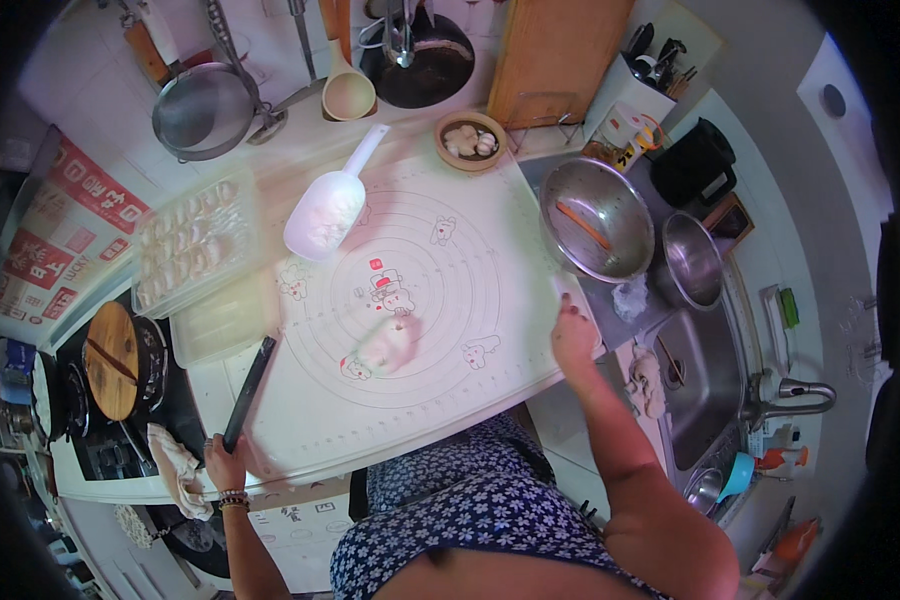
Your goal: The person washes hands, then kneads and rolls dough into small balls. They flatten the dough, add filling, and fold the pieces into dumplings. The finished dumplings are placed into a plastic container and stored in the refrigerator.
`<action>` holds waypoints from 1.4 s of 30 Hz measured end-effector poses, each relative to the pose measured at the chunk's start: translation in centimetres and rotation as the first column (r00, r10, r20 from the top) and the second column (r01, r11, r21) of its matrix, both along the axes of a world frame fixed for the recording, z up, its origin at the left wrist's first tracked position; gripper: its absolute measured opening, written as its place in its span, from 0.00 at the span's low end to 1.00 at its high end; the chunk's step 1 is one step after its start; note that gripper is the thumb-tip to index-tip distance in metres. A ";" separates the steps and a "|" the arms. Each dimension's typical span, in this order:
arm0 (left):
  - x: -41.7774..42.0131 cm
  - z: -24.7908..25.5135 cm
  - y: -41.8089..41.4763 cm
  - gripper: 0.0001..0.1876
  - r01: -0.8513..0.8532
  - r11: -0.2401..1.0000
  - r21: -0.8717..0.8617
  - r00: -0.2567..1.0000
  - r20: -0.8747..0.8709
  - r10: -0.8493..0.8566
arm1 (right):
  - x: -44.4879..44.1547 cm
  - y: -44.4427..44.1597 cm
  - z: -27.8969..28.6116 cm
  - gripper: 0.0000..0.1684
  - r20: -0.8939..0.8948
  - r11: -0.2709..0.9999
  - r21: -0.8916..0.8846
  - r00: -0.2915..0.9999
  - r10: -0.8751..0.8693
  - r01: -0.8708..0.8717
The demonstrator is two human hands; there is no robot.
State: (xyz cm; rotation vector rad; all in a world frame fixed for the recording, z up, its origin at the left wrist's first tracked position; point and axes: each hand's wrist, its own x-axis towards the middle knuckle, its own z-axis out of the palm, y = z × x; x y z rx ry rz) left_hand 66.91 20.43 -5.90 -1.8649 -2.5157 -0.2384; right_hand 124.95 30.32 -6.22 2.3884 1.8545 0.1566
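My left hand (226,465) grips the lower end of a long dark stick (249,394), which slants up over the left side of the white printed baking mat (435,375). A soft pale lump, seemingly dough (388,343), lies on the mat's printed circles. Above it rests a white plastic scoop (326,206) with white powder in its bowl. My right hand (574,337) is at the mat's right edge, over a pale flat piece (568,287); whether the fingers hold it is unclear. A lidless plastic box (199,240) with rows of dumplings stands at the left.
A steel bowl (596,221) holding a brown stick stands right of the mat, beside a smaller bowl (691,259) and the sink (709,375). A bowl of ginger and garlic (470,141) sits at the back. The cooktop (172,397) is left; pans (202,112) hang on the wall.
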 end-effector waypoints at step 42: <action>43.2 -2.7 9.2 0.21 0.145 0.987 0.075 0.682 0.715 -0.154 | -6.6 6.3 1.1 0.25 -0.784 0.916 -0.063 0.587 0.199 -0.396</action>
